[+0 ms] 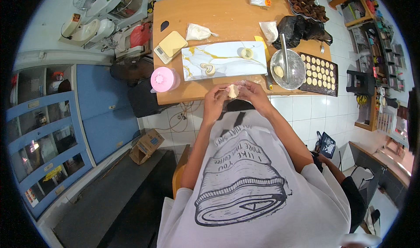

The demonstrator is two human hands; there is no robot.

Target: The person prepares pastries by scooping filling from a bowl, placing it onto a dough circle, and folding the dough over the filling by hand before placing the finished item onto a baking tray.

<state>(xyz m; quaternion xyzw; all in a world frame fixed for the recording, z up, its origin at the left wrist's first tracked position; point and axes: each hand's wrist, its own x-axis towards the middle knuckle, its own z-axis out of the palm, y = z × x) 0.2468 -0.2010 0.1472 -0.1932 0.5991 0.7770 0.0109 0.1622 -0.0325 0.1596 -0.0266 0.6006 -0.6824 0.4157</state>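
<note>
At the table's front edge, my left hand (pixel 217 94) and my right hand (pixel 248 91) are closed around a small piece of pale dough (pixel 232 90), held between the fingertips. Just beyond them lies a white marble-patterned board (pixel 223 64) with yellow veins, bearing a round cutter (pixel 246 53) and a pale dough piece (pixel 208 69). To the right, a metal bowl (pixel 295 66) holds a lump of dough (pixel 278 72), with a long steel rod (pixel 285 51) across it. A dark tray (pixel 333 62) holds several rows of pale dough rounds. A pink jug (pixel 162 78) stands at the left.
The wooden table (pixel 197 14) also carries a scale (pixel 170 47), white bags (pixel 200 32), a black bag (pixel 293 29) and a tray of brown cups (pixel 306 1). Mixers (pixel 127 5) stand back left. Another person's arm (pixel 334 169) is at lower right, near a cardboard box-free stool (pixel 359 82).
</note>
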